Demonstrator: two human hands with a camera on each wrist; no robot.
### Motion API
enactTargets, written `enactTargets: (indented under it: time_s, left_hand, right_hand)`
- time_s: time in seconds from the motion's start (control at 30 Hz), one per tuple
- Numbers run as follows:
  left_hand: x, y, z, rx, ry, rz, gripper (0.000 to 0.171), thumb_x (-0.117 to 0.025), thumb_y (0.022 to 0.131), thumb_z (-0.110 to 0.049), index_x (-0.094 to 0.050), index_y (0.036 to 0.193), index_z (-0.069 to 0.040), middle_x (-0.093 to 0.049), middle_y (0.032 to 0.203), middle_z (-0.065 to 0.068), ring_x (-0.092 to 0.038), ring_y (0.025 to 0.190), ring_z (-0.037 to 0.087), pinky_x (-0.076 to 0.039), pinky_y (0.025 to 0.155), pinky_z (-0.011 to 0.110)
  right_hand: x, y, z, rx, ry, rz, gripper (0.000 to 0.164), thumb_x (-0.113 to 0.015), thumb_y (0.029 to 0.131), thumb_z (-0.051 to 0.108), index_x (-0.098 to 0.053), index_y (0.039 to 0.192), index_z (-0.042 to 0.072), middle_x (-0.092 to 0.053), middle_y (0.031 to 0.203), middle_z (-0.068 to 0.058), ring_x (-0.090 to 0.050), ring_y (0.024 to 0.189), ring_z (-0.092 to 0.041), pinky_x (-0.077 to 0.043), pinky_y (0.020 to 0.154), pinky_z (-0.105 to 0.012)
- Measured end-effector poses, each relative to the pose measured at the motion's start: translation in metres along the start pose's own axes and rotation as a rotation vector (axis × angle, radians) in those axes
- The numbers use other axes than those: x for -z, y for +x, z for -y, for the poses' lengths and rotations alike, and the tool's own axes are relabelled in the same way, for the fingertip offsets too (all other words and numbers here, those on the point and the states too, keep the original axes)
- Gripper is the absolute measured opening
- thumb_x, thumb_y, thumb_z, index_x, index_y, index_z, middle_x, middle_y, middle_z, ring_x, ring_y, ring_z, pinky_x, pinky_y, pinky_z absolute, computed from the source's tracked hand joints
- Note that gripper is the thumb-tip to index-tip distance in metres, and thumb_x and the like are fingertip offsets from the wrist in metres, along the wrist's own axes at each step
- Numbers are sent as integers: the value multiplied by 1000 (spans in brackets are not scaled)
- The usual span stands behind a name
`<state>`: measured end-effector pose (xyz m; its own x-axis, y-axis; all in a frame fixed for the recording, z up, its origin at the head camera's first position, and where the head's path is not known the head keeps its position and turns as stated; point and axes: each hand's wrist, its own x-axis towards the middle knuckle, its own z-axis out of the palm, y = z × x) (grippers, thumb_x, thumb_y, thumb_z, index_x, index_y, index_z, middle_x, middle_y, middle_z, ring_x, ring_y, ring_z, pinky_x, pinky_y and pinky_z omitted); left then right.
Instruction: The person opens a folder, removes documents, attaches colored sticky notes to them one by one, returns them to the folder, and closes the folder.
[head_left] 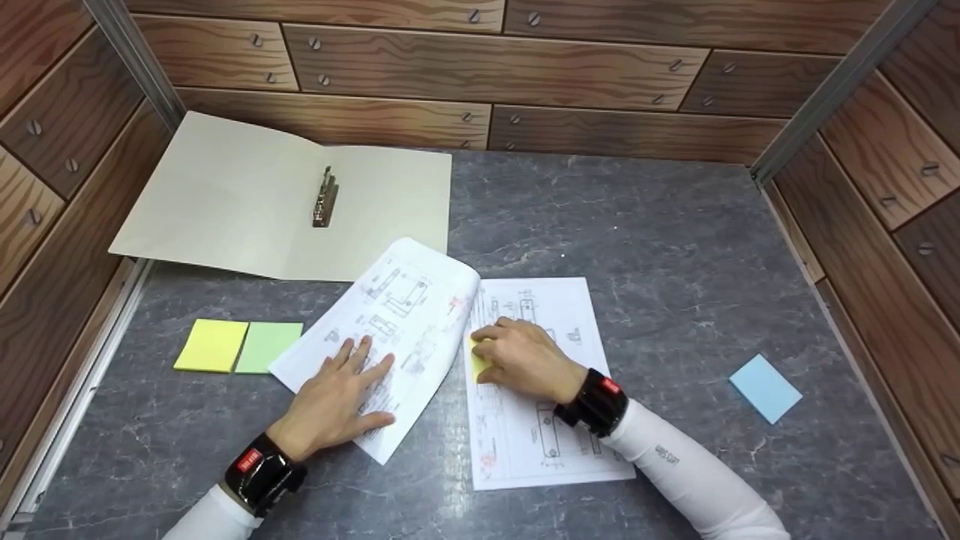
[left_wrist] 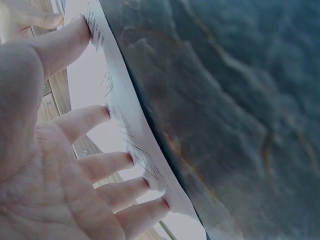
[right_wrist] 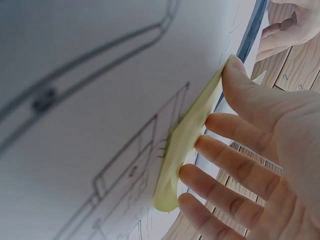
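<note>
In the head view my left hand (head_left: pixel 330 397) lies with fingers spread on a turned-over, curling printed sheet (head_left: pixel 412 300) with line drawings. The left wrist view shows its fingertips (left_wrist: pixel 142 182) touching that paper. My right hand (head_left: pixel 529 360) rests over a second printed sheet (head_left: pixel 559 465) to the right. Under its fingers is a yellow sticky note (head_left: pixel 478 360) at that sheet's left edge. In the right wrist view the thumb and fingertips touch the yellow sticky note (right_wrist: pixel 185 135), spaced apart along it. The right hand covers part of the note in the head view.
An open beige folder (head_left: pixel 225 180) with a metal clip (head_left: pixel 325 199) lies at the back left. Yellow (head_left: pixel 211 345) and green sticky-note pads (head_left: pixel 266 346) sit left of the papers. A blue pad (head_left: pixel 765 388) lies far right. Wood-patterned walls (head_left: pixel 495 60) border the table.
</note>
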<state>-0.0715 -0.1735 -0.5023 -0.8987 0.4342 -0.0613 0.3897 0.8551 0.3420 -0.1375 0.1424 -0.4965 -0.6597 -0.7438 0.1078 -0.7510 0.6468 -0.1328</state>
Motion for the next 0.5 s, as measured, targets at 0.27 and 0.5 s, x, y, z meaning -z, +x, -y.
enactTargets:
  time_s: [0.27,0.5]
  left_hand:
    - [-1,0,1,-1,8,-10,80,-80,84,-50,-53,151,-14,-38,160,31,-34,149,54,-41,111,72]
    - [-1,0,1,-1,3,-7,81,-80,84,-50,-53,151,-14,-38,159,32,-35,148,54,-41,111,72]
  right_hand:
    - [1,-6,-4,-12,8,-15,36,-85,79,43,-79,103,17,-75,125,-3,-69,99,-22,-58,81,-35]
    - [4,-13,-8,-9,35,-23,41,-86,78,42,-79,108,15,-75,125,-4,-70,103,-23,-59,85,-37]
